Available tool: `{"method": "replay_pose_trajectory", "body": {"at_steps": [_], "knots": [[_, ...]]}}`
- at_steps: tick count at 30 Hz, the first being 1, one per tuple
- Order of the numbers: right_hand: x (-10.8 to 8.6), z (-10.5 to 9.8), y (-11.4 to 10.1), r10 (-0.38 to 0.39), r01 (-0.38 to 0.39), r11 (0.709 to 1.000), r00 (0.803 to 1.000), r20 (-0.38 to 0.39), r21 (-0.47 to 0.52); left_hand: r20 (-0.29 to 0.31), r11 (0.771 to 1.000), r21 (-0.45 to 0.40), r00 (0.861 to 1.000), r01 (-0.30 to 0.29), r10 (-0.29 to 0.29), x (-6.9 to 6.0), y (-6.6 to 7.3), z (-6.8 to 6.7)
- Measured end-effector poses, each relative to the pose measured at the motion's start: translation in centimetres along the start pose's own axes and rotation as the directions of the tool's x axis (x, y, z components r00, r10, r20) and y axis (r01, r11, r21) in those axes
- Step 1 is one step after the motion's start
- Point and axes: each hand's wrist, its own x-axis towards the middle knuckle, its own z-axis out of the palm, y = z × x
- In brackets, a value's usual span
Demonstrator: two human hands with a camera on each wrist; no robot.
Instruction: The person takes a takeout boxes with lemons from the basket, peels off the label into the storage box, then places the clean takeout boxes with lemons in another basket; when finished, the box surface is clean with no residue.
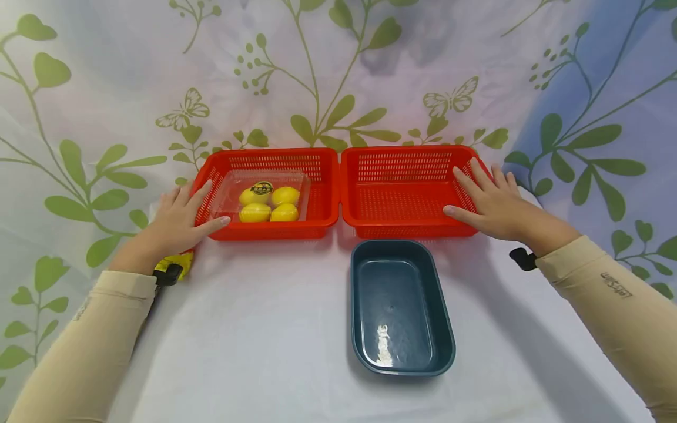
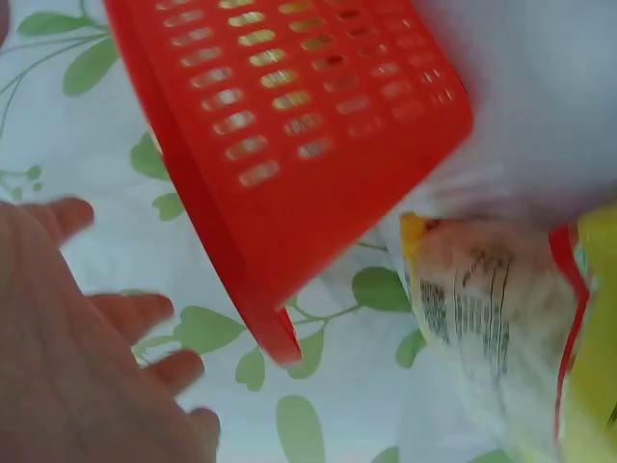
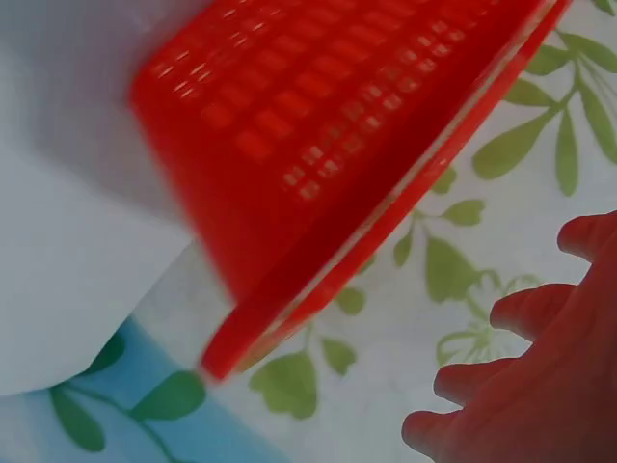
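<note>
Two red baskets stand side by side in the head view. The left basket (image 1: 270,231) holds a clear plastic box with several yellow lemons (image 1: 255,212); nothing lies in the right basket (image 1: 407,228). My left hand (image 1: 171,226), fingers spread, is at the left basket's outer end. Over the right basket's outer end my right hand (image 1: 494,202) spreads its fingers too. In the left wrist view the left hand (image 2: 106,338) appears beside the basket wall (image 2: 318,193), with a gap between. The right wrist view shows the right hand (image 3: 540,376) apart from the basket (image 3: 222,193). Neither hand holds anything.
A dark blue tray (image 1: 394,311) stands on the white table in front of the right basket. A yellow and clear package (image 2: 492,318) lies near the left basket, partly hidden by the left wrist in the head view. Behind the baskets hangs a leaf-patterned cloth (image 1: 370,76).
</note>
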Motion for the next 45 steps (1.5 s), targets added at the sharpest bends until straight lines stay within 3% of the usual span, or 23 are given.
{"method": "replay_pose_trajectory", "body": {"at_steps": [2,4,6,8,10,12,16,19,21,24,26,29,33,35,41,45], "knots": [[0.6,0.0,-0.7,-0.012,0.012,1.0,1.0,-0.002,0.006,-0.041,0.997,-0.063,0.998,0.038,-0.041,-0.4,0.2,0.0],[1.2,-0.1,-1.6,-0.029,0.029,1.0,1.0,-0.005,0.012,-0.086,0.977,-0.198,0.991,0.085,-0.104,-1.0,0.6,0.2],[1.8,-0.1,-2.6,-0.049,0.049,0.999,0.999,-0.003,0.017,-0.106,0.911,-0.383,0.972,0.154,-0.209,-1.9,1.4,0.4],[2.4,-0.2,-3.7,-0.075,0.075,0.997,0.997,0.0,0.016,-0.108,0.793,-0.573,0.94,0.208,-0.324,-2.9,2.2,0.6],[3.0,-0.3,-4.8,-0.103,0.103,0.995,0.995,0.003,0.01,-0.095,0.659,-0.712,0.897,0.242,-0.432,-3.7,2.9,1.0],[3.5,-0.5,-5.9,-0.12,0.12,0.993,0.993,0.0,0.011,-0.093,0.554,-0.798,0.86,0.237,-0.502,-4.2,3.2,1.5],[4.7,-0.5,-7.5,-0.15,0.15,0.989,0.989,-0.012,0.02,-0.072,0.334,-0.928,0.804,0.163,-0.591,-4.2,3.5,2.8],[5.9,-0.3,-8.7,-0.179,0.179,0.983,0.984,-0.012,0.032,-0.045,0.143,-0.988,0.773,0.059,-0.633,-3.5,3.8,3.5],[6.7,-0.3,-9.6,-0.2,0.2,0.979,0.98,-0.01,0.04,-0.03,0.014,-1.0,0.76,-0.027,-0.649,-2.9,4.0,3.9],[8.0,-0.3,-11.2,-0.232,0.233,0.971,0.973,-0.008,0.058,-0.013,-0.136,-0.981,0.749,-0.137,-0.663,-1.9,4.1,4.3],[8.9,-0.3,-12.5,-0.252,0.252,0.964,0.968,-0.009,0.08,-0.009,-0.209,-0.956,0.738,-0.204,-0.675,-1.3,4.1,4.7],[10.0,-0.1,-14.5,-0.275,0.273,0.952,0.961,-0.005,0.135,-0.027,-0.256,-0.925,0.72,-0.281,-0.693,-0.9,3.9,5.4],[11.4,0.4,-16.8,-0.276,0.264,0.936,0.961,0.018,0.233,-0.056,-0.287,-0.892,0.715,-0.35,-0.697,-0.6,3.6,6.2],[12.1,0.6,-17.8,-0.269,0.249,0.928,0.962,0.036,0.277,-0.065,-0.316,-0.87,0.724,-0.378,-0.686,-0.6,3.2,6.5],[14.5,1.6,-20.4,-0.296,0.262,0.905,0.954,0.054,0.334,-0.076,-0.342,-0.858,0.753,-0.384,-0.653,-1.1,2.3,6.9],[15.7,2.4,-22.0,-0.317,0.273,0.869,0.947,0.042,0.413,-0.081,-0.366,-0.845,0.768,-0.391,-0.635,-1.1,2.1,7.0]]}}
